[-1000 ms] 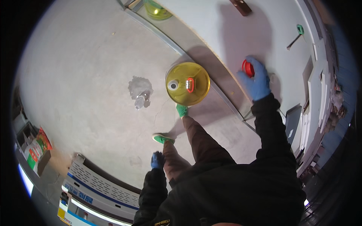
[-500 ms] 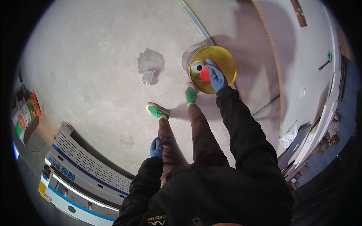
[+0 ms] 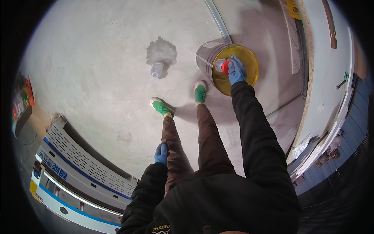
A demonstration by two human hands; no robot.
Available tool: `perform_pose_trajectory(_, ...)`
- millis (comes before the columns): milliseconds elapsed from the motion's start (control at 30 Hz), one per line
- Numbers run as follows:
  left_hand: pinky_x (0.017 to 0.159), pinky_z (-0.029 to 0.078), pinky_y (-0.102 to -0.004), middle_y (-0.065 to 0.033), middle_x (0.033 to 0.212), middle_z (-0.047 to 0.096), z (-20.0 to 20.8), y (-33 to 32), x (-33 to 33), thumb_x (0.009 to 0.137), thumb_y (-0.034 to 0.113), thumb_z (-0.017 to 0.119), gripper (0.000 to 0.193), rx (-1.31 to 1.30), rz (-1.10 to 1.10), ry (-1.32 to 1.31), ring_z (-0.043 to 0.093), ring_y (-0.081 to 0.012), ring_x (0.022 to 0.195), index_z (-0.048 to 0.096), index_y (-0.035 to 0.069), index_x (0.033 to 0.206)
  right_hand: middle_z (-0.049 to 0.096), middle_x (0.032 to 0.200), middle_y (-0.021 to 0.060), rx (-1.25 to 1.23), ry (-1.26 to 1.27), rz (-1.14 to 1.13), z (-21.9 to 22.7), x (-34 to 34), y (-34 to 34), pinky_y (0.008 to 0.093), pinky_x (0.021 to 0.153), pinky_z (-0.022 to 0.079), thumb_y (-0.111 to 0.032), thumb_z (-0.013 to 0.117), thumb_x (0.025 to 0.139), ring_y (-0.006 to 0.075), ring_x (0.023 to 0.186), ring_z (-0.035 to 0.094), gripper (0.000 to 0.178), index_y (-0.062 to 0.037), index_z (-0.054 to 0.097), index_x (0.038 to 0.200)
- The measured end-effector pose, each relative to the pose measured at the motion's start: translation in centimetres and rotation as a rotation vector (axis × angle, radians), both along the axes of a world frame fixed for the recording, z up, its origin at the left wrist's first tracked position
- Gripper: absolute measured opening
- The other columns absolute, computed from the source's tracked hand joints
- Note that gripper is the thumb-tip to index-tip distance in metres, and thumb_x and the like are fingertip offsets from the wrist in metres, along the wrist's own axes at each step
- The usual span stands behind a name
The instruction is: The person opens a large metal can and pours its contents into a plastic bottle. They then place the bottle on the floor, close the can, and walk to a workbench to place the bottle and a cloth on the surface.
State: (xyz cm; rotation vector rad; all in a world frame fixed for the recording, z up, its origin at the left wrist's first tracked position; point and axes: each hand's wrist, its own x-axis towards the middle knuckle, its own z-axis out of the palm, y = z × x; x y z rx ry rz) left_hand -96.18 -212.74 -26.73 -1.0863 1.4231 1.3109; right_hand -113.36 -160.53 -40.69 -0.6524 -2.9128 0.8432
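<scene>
A metal drum (image 3: 249,58) with a shiny gold top stands on the floor ahead to the right. Blue-gloved, my right hand (image 3: 237,71) grips a round red cap (image 3: 225,67) at the drum's pale spout (image 3: 218,64). The cap hides the spout's opening, and I cannot tell whether it is seated. My left hand (image 3: 161,153), in a blue glove too, is low beside my left thigh. Its fingers are curled, and what they hold, if anything, is hidden. A clear plastic bottle (image 3: 157,70) rests on the floor beside a wet patch (image 3: 161,51).
A long grey perforated metal unit (image 3: 83,150) lies at lower left, above a white and blue counter (image 3: 74,204). Along the right runs a white panel (image 3: 331,78) carrying a green-handled tool (image 3: 343,80). A metal strip (image 3: 219,19) crosses the floor behind the drum.
The red cap has moved from beside the open spout onto it, with my right hand following. My view has shifted a little. My left hand stays by my thigh.
</scene>
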Motion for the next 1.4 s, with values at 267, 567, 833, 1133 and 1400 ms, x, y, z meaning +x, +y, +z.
perform_pose_trajectory(267,0.076,0.053,-0.0284,-0.0009,0.114,0.070,-1.3,-0.3,0.5,0.103,0.039,0.059,0.040,-0.069,0.072,-0.057,0.064,-0.0107,0.091,0.063,0.011,0.131,0.069,0.116,0.0199,0.124,-0.485,0.043,3.6,-2.7,-0.5,0.0478,0.095,0.051,-0.030,0.055,0.098,0.0394,0.109,0.065,0.032,-0.0087,0.070,0.117)
perform_pose_trajectory(567,0.088,0.055,-0.0393,-0.0062,0.130,0.066,-1.9,-0.7,0.1,0.102,0.047,0.058,0.052,0.054,0.084,-0.070,0.067,-0.0228,0.110,0.056,0.012,0.141,0.036,0.158,0.0155,0.189,-0.497,0.262,7.7,-4.1,-2.7,0.0499,0.091,0.054,-0.036,0.058,0.096,0.0385,0.108,0.066,0.056,-0.0214,0.043,0.148)
perform_pose_trajectory(833,0.085,0.056,-0.0348,-0.0057,0.119,0.069,-3.0,-1.7,0.2,0.102,0.039,0.060,0.045,0.050,0.217,-0.078,0.067,-0.0194,0.103,0.059,0.008,0.135,0.050,0.140,0.0248,0.158,-0.954,0.478,7.3,-6.9,-2.4,0.0542,0.091,0.052,-0.047,0.074,0.086,0.0438,0.112,0.064,0.075,-0.0174,0.040,0.146)
perform_pose_trajectory(1133,0.079,0.058,-0.0323,-0.0057,0.113,0.069,-3.5,-1.1,-0.5,0.102,0.035,0.062,0.042,0.050,0.327,-0.082,0.068,-0.0186,0.096,0.060,0.006,0.131,0.070,0.113,0.0235,-0.166,-0.837,-0.467,4.9,-7.1,-5.6,0.0519,0.092,0.054,-0.059,0.070,0.086,0.0363,0.107,0.069,0.077,0.0033,0.054,0.127)
perform_pose_trajectory(1400,0.085,0.056,-0.0340,-0.0085,0.118,0.068,-7.6,-3.5,-3.0,0.101,0.032,0.063,0.042,-0.060,0.123,0.032,0.066,-0.0181,0.099,0.060,0.004,0.133,0.047,0.148,0.0243,0.227,-0.734,0.345,8.1,-6.4,-4.0,0.0531,0.099,0.050,-0.038,0.073,0.087,0.0401,0.128,0.055,0.078,-0.0216,0.035,0.153)
